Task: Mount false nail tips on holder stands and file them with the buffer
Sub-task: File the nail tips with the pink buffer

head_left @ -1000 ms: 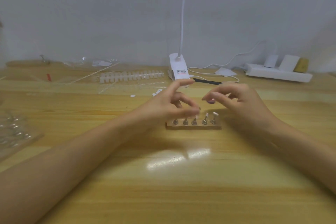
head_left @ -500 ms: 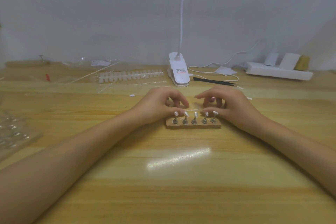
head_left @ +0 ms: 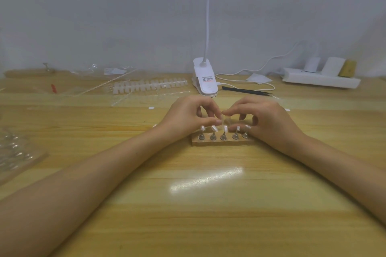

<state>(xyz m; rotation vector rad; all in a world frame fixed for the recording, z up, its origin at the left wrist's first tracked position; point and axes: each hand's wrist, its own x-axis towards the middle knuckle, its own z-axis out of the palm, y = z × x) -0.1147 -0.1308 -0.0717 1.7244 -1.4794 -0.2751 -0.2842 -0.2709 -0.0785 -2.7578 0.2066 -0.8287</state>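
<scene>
A: Far left first?
B: Clear plastic tray (head_left: 16, 152) at the edge of the wooden table (head_left: 208, 215). Further back, a long strip of white false nail tips (head_left: 148, 85), lying flat.

A: Left hand (head_left: 188, 117)?
B: Forearm laid across the wood, fingers curled. Thumb and forefinger tips drawn close, just above the third stand. A narrow pinch, contents impossible to tell.

A: And the holder?
B: Tan rectangular holder block (head_left: 221, 142), just in front of both hands, between the wrists. Five small metal stands (head_left: 213, 136) in a row on it, each topped with a pale mounted tip (head_left: 202, 127). All just below the fingertips.

A: Right hand (head_left: 269, 119)?
B: Fingers curled too. Forefinger reaching left, almost meeting the left fingertips. Thumb low beside the fourth stand. Cannot tell about anything pinched.

A: Behind?
B: White clip lamp (head_left: 205, 81), then thin black tweezers (head_left: 246, 90), then a white power strip (head_left: 319, 80) by the wall.
</scene>
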